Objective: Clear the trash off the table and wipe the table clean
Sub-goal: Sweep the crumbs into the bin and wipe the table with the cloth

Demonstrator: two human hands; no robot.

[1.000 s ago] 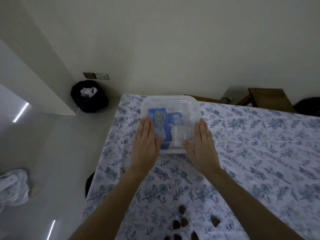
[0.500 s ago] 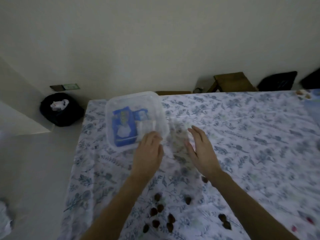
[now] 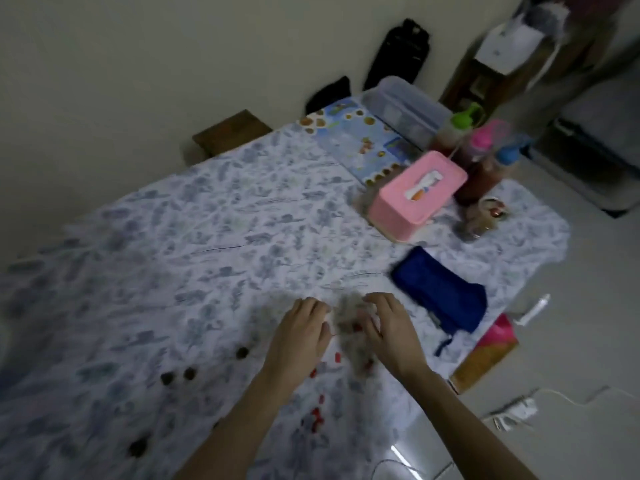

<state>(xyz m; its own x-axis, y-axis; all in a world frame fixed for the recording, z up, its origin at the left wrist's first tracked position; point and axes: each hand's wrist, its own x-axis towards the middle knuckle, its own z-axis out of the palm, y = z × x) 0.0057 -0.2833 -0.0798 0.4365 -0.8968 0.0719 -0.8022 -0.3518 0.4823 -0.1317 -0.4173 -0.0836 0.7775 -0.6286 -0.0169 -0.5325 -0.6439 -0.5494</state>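
The table (image 3: 221, 216) wears a white cloth with blue leaf print. Brown crumb lumps (image 3: 188, 373) and small red bits (image 3: 317, 415) are scattered over its near part. A greyish fluffy clump (image 3: 349, 315) lies between my hands. My left hand (image 3: 299, 332) rests palm down left of the clump, fingers curled. My right hand (image 3: 389, 327) sits right of it, fingers bent toward it. Neither hand clearly holds anything. A folded blue cloth (image 3: 440, 294) lies just right of my right hand.
A pink tissue box (image 3: 417, 195) stands at the far right, with bottles (image 3: 485, 157) and a glass jar (image 3: 483, 220) behind it. A clear plastic container (image 3: 405, 102) sits at the back corner. On the floor to the right are a cable (image 3: 554, 396) and a pink bag (image 3: 491, 348).
My view has swung right, away from the clear box with the blue packet and the bin. Both hands left that box and now flank a fluffy clump further right.
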